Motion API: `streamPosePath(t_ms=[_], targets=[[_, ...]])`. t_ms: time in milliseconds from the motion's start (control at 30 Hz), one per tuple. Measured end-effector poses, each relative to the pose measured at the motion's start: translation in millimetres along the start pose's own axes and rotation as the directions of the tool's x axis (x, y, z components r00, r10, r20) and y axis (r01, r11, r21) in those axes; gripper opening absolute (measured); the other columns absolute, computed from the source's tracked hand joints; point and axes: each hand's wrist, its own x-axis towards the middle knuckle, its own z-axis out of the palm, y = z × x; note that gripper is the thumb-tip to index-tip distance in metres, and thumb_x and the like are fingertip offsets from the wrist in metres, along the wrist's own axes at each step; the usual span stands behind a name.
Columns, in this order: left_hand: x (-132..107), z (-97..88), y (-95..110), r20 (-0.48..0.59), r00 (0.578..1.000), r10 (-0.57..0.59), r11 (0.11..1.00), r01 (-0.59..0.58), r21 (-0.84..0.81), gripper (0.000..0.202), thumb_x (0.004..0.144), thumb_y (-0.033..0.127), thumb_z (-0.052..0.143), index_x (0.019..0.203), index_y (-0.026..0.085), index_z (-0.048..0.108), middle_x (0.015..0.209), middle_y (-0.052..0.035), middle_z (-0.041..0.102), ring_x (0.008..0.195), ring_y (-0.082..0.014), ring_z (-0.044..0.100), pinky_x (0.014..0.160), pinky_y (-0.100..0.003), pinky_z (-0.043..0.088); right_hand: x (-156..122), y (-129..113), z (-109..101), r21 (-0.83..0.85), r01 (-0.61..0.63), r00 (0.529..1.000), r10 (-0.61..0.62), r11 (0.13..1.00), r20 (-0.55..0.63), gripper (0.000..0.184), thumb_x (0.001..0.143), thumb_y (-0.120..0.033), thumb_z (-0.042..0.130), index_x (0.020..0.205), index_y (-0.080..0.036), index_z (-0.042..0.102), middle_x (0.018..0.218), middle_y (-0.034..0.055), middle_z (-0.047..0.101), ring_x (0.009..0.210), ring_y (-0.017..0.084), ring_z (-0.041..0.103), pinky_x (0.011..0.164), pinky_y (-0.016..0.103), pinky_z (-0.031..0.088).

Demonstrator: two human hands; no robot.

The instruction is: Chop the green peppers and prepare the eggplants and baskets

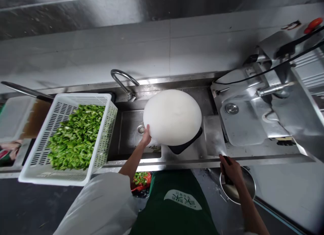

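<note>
My left hand (146,135) grips the left rim of a round white chopping board (172,116), which is tilted over the edge of the steel sink (128,135) and rests partly on a black mat (183,147). My right hand (230,169) is closed round the dark handle of a cleaver (214,135) whose broad blade lies flat on the steel counter to the right of the board. I wear a green apron (174,204).
A white slotted basket (37,154) full of chopped green vegetables sits over the sink's left side. A curved tap (124,80) stands behind the sink. A metal machine (268,96) with black cables fills the right. A steel bowl (246,186) sits below the counter edge.
</note>
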Motion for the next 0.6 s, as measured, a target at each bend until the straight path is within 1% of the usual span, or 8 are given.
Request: streamPosePath(t_ms=[67,100,167,233,300,400,500,600], targets=[[-17.0,11.0,-17.5,-0.038,0.998,-0.046,0.998,0.044,-0.036,0.08,0.097,0.078,0.047,0.161,0.031,0.04,0.161,-0.0123,0.056,0.13,-0.0275,0.067,0.097,-0.043,0.061,15.7,-7.1,0.5,0.047,-0.016,1.0,0.016,0.999,0.013,0.061,0.078,-0.082,0.06,0.057,-0.025,0.055,0.047,0.0054,0.06,0.042,0.019,0.056,0.049,0.031,0.048],[-23.8,14.0,-22.6,-0.046,0.997,-0.064,0.997,0.062,-0.044,0.082,0.094,0.079,0.052,0.161,0.033,0.039,0.163,-0.0111,0.054,0.132,-0.0283,0.066,0.097,-0.043,0.061,23.1,-10.5,2.7,0.082,-0.026,0.999,0.024,0.996,0.022,0.062,0.078,-0.083,0.061,0.059,-0.025,0.055,0.047,0.0046,0.059,0.041,0.018,0.055,0.047,0.03,0.047],[-34.6,14.5,-25.9,-0.044,0.995,-0.086,0.996,0.086,-0.013,0.083,0.089,0.077,0.064,0.158,0.036,0.044,0.162,-0.0094,0.054,0.136,-0.0307,0.063,0.097,-0.044,0.059,36.5,-15.8,11.5,0.168,-0.033,0.999,0.027,0.985,0.035,0.064,0.076,-0.086,0.064,0.064,-0.024,0.055,0.049,0.0031,0.059,0.04,0.017,0.054,0.043,0.029,0.046],[-43.0,8.2,-22.8,-0.06,0.995,-0.086,0.995,0.089,0.047,0.077,0.085,0.072,0.073,0.151,0.036,0.055,0.16,-0.0091,0.056,0.142,-0.0334,0.057,0.097,-0.043,0.058,47.6,-19.2,25.1,0.254,-0.015,0.999,0.006,0.967,0.035,0.065,0.074,-0.087,0.067,0.068,-0.023,0.055,0.051,0.0013,0.059,0.04,0.016,0.054,0.04,0.028,0.046],[-52.2,-3.1,-18.1,-0.11,0.992,-0.058,0.995,0.067,0.075,0.071,0.082,0.069,0.078,0.14,0.031,0.066,0.158,-0.0116,0.058,0.143,-0.0361,0.055,0.094,-0.041,0.057,56.4,-21.5,40.6,0.322,0.01,0.999,-0.022,0.947,0.034,0.066,0.073,-0.088,0.068,0.071,-0.023,0.053,0.051,-0.0006,0.057,0.039,0.016,0.053,0.039,0.028,0.046],[-76.0,-26.6,-18.6,-0.189,0.982,0.018,1.0,-0.014,0.02,0.072,0.076,0.074,0.078,0.128,0.023,0.073,0.148,-0.0166,0.065,0.128,-0.036,0.066,0.085,-0.037,0.058,65.3,-25.0,60.9,0.385,0.011,0.999,-0.03,0.923,0.044,0.068,0.07,-0.089,0.07,0.072,-0.024,0.051,0.05,-0.003,0.055,0.037,0.015,0.051,0.037,0.028,0.045],[-117.1,-56.0,-33.0,-0.286,0.956,0.066,0.996,-0.079,-0.037,0.077,0.071,0.078,0.079,0.123,0.021,0.074,0.126,-0.0165,0.076,0.109,-0.0314,0.074,0.079,-0.036,0.059,69.6,-30.7,74.5,0.382,0.003,0.998,-0.026,0.924,0.055,0.07,0.067,-0.092,0.069,0.071,-0.025,0.05,0.05,-0.0029,0.055,0.037,0.016,0.052,0.036,0.029,0.045],[-166.2,-87.7,-54.8,-0.372,0.927,0.041,0.996,-0.068,-0.061,0.074,0.068,0.077,0.081,0.119,0.023,0.075,0.111,-0.0127,0.08,0.097,-0.028,0.077,0.078,-0.036,0.06,69.2,-42.9,86.7,0.27,0.071,0.991,-0.099,0.96,0.091,0.069,0.073,-0.093,0.061,0.067,-0.026,0.049,0.048,0.0,0.056,0.037,0.017,0.054,0.037,0.028,0.046]])
